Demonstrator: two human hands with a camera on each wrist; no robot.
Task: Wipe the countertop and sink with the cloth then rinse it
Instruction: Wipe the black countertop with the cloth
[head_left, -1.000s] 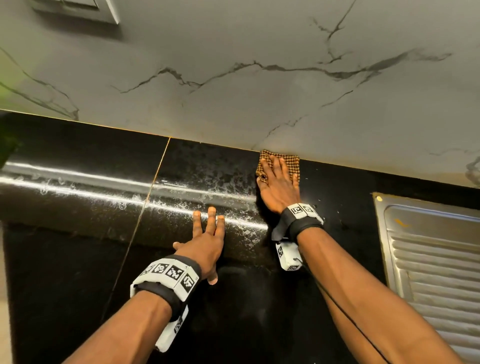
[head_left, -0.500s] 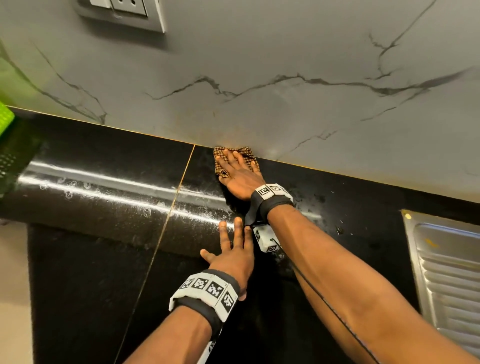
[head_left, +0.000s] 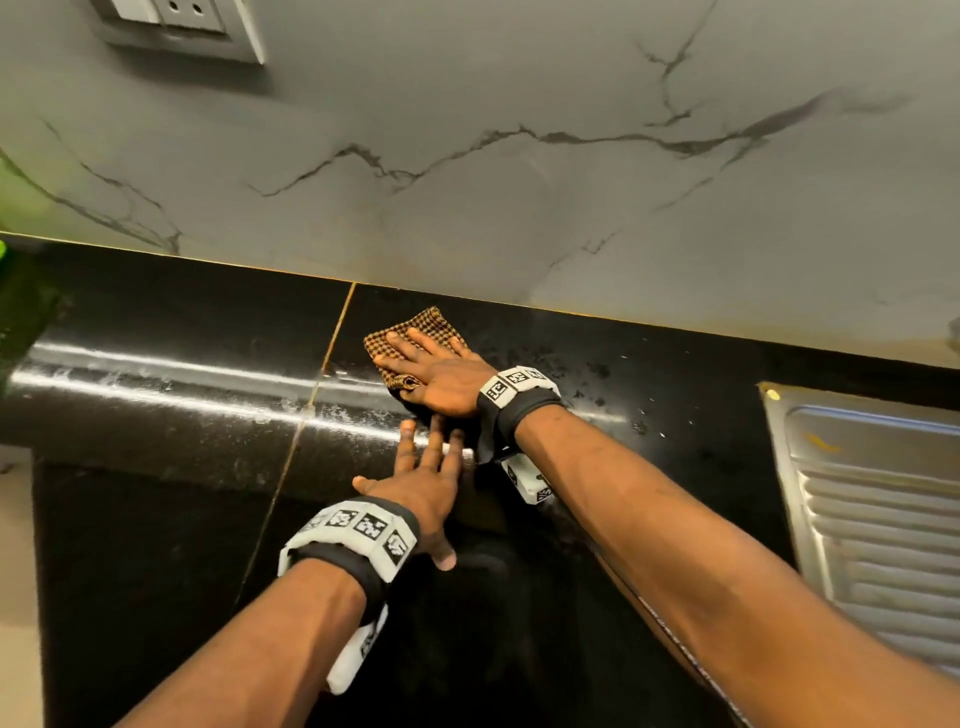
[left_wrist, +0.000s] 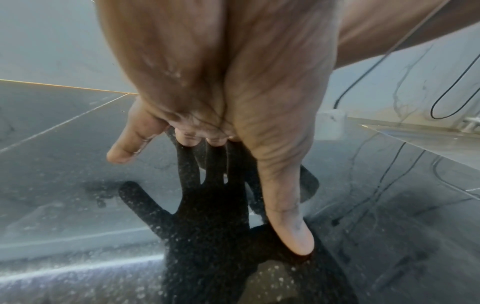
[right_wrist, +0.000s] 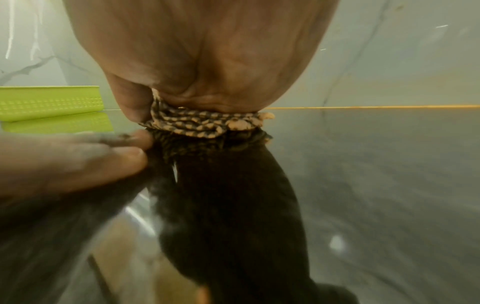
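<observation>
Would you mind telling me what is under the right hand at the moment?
The right hand presses flat on a brown checked cloth lying on the black countertop. The cloth's far corner and left edge show; the part beneath the palm is covered.

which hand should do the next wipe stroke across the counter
Right. The right hand already presses flat on the checked cloth near the wall, while the left hand holds nothing, fingers flat on the black countertop.

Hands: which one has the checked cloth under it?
The right hand. It presses flat on the brown checked cloth near the wall. The left hand lies closer to the person, flat on the bare black countertop, touching no cloth.
</observation>
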